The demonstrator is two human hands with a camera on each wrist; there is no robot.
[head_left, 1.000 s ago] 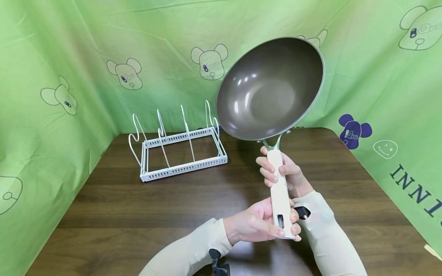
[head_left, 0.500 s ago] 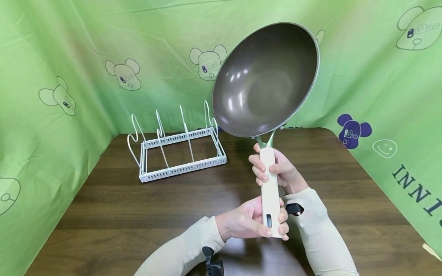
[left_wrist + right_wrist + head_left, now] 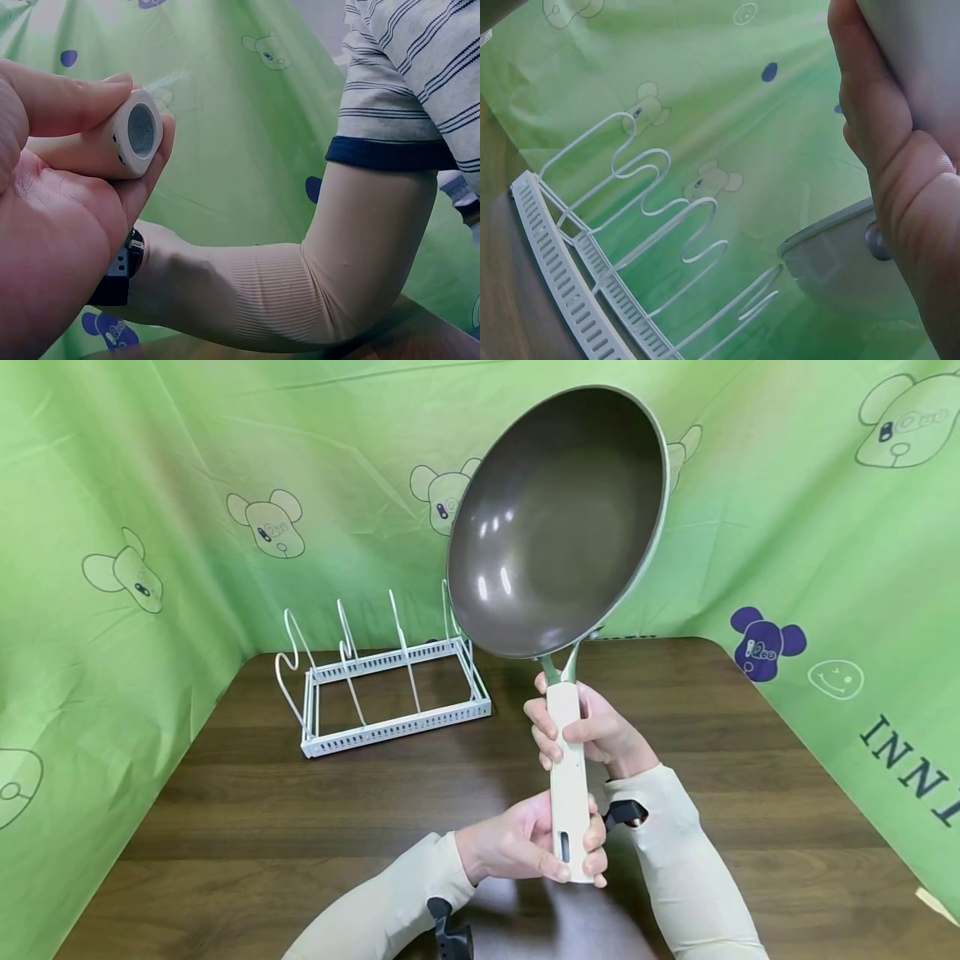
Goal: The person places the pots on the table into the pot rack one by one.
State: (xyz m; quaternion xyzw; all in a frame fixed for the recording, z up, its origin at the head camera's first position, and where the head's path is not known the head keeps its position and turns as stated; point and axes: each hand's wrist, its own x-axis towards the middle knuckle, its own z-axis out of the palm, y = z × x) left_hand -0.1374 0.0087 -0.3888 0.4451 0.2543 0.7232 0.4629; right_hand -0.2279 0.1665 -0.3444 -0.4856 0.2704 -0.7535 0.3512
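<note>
A deep frying pan [image 3: 562, 518] with a dark inside is held up above the table, its bowl tilted and facing the head camera. Its cream handle [image 3: 570, 777] points down toward the person. The right hand [image 3: 600, 727] grips the upper handle near the green bracket, thumb across the front. Lower down, the left hand [image 3: 525, 843] holds the handle's end by the slot, thumb in front and fingers behind. In the left wrist view the handle's round end [image 3: 141, 133] pokes out between thumb and fingers. The right wrist view shows the pan's pale outside [image 3: 847, 262].
A white wire pan rack [image 3: 397, 722] with several upright loops stands on the brown wooden table [image 3: 337, 818], left of the pan. The pan's rim overlaps the rack's right loop in the head view. Green printed cloth [image 3: 337, 443] hangs behind and at both sides.
The pan has moved left and its bowl has risen, turning more upright. Both hands have shifted left with it, keeping their grip on the handle. The rack has stayed in place.
</note>
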